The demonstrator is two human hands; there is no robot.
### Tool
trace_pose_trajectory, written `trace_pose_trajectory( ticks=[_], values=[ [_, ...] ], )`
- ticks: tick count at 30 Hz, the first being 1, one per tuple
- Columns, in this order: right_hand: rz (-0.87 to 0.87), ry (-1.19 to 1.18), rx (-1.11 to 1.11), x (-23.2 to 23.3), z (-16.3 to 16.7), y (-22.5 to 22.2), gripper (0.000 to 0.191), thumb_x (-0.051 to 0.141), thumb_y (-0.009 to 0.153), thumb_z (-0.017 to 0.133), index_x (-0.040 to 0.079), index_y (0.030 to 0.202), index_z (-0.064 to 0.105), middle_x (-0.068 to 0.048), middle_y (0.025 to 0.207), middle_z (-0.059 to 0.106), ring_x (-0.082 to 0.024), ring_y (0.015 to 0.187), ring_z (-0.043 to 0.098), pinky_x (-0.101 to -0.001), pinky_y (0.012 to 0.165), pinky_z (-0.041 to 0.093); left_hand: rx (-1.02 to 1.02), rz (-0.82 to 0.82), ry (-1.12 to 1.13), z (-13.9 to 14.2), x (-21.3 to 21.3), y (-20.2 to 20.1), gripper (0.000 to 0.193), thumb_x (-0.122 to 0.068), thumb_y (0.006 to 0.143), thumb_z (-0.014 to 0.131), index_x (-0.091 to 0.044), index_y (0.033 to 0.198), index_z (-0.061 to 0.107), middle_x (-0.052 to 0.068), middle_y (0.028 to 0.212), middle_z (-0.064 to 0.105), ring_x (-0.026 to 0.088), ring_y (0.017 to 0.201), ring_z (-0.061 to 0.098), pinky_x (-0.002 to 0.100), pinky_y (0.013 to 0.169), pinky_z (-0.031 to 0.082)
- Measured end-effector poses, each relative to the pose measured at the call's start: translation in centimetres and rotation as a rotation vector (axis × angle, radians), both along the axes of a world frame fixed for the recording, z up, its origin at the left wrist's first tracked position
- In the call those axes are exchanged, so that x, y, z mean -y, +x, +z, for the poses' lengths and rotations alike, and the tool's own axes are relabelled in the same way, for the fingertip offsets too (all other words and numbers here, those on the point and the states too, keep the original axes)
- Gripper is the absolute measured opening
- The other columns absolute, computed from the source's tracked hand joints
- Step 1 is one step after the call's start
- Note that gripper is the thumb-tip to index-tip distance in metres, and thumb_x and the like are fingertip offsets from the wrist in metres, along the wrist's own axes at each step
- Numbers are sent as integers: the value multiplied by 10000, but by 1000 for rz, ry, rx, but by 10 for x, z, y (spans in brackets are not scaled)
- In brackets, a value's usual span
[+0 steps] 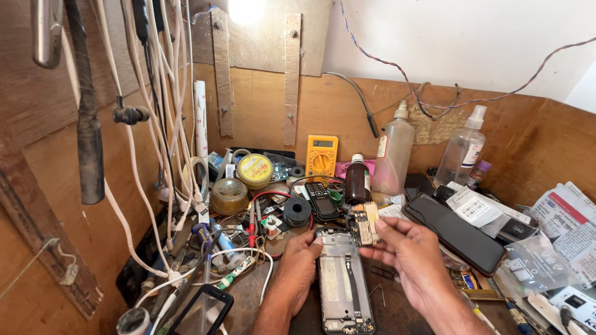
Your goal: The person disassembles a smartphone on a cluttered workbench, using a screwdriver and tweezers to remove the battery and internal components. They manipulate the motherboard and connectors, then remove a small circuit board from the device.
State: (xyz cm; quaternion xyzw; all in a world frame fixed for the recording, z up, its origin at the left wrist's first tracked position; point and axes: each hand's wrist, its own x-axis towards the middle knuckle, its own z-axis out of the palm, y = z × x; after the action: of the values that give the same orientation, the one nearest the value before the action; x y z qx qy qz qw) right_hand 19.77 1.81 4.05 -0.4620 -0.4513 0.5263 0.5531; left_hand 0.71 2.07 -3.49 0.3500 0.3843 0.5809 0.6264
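An opened phone body (343, 282) lies face down on the cluttered bench, its grey inner frame showing. My left hand (299, 268) rests on its left edge near the top, steadying it. My right hand (413, 257) pinches a small circuit board (363, 226) between thumb and fingers, holding it just above the top right corner of the phone body. The board stands upright with its gold parts facing me.
A yellow multimeter (321, 156), a brown bottle (357, 181), two clear bottles (393, 155) and a small keypad phone (323, 200) stand behind. A black phone (456, 232) lies right, another phone (203, 310) at the front left. White cables (167, 124) hang on the left wall.
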Motion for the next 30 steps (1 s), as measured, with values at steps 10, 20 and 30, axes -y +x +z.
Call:
trace_pose_trajectory(
  ticks=[10,20,30],
  values=[
    [-40,-19,-177,27,-28,-1,257,152,962,617,-63,1097,658,-166,939,745,-231,776,718,-428,735,630,-145,94,49,10,12,-2,346,-129,932,619,-9,1255,655,104,1005,732,160,872,681,304,776,550],
    [-144,73,-206,16,-54,11,298,134,979,604,-89,1172,639,-180,988,718,-269,823,726,-481,700,651,-178,305,111,15,14,-9,386,-72,889,631,-12,1265,690,82,885,744,138,761,657,299,694,531],
    [-78,-74,-173,12,-61,6,304,109,975,598,-97,1194,648,-213,1026,738,-289,814,731,-472,701,650,-811,704,199,58,-25,-51,421,-124,805,649,-71,1216,728,219,998,768,341,899,761,419,857,563]
  ],
)
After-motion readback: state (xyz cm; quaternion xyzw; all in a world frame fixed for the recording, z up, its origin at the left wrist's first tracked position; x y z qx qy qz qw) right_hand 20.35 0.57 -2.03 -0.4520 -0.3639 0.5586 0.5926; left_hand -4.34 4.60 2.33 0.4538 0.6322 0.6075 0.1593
